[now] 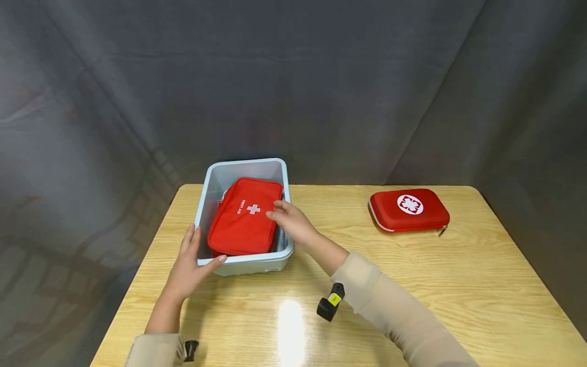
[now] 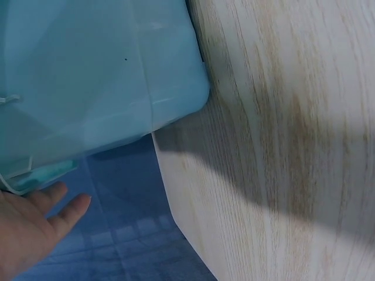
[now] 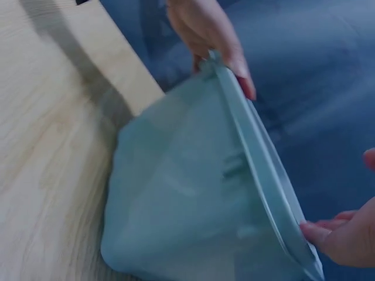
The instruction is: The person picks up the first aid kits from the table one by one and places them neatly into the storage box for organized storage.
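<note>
A red first aid pouch (image 1: 245,232) with a white cross lies tilted inside a light blue plastic bin (image 1: 247,260). Something red shows beneath the pouch, mostly hidden. My left hand (image 1: 185,267) spans the bin's front left corner, its fingers spread along the left side and thumb at the front rim. At the right rim is my right hand (image 1: 295,224), fingers reaching over the pouch's right edge; whether they touch it is unclear. The right wrist view shows the bin's outer wall (image 3: 176,187) between both hands. Outside the bin in the left wrist view, the left fingers (image 2: 70,216) look extended.
A red hard-shell zip case (image 1: 390,211) with a white round emblem lies at the back right of the wooden table (image 1: 367,265). Grey cloth (image 1: 321,92) hangs behind the table. Small black devices (image 1: 330,303) are strapped at the wrists.
</note>
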Demonstrator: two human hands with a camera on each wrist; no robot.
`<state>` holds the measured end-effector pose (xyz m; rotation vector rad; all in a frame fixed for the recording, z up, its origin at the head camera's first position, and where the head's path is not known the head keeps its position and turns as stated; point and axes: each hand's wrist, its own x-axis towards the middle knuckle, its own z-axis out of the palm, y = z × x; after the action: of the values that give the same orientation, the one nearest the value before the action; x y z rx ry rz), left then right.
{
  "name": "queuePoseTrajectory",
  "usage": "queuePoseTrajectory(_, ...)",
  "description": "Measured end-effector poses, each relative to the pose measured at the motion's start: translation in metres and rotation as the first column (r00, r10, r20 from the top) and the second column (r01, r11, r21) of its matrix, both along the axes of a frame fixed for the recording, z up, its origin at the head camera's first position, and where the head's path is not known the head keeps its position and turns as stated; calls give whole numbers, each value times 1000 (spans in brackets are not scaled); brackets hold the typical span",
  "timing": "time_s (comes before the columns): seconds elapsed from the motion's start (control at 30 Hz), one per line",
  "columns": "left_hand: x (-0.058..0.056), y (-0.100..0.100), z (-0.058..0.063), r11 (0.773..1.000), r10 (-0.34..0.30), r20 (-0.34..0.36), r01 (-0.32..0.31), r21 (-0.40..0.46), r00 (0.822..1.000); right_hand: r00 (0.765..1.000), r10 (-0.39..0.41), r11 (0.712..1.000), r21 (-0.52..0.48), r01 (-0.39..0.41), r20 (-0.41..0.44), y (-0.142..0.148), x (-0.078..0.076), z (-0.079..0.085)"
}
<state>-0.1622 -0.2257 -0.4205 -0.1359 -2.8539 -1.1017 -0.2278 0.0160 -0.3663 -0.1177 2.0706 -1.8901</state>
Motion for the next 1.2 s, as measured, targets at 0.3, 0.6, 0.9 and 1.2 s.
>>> queuePoseTrajectory(0.3,3,-4,4,1000,14,0,-14,-8,1000,996,-45,961,-277,21,-80,22,-8,-8)
queuePoseTrajectory(0.6,2,-1,2,1000,18,8,-17,-14,1000,999,-38,846,-530,53,39,42,-12,-16)
queuePoseTrajectory(0.9,2,-2,2,1000,19,5,-19,-20,1000,988,-79,824,-549,139,133,73,-11,-32)
queuePoseTrajectory(1.2,3,-1,3,997,24,2,-23,-68,1000,977,-131,823,-531,201,166,104,-6,-50)
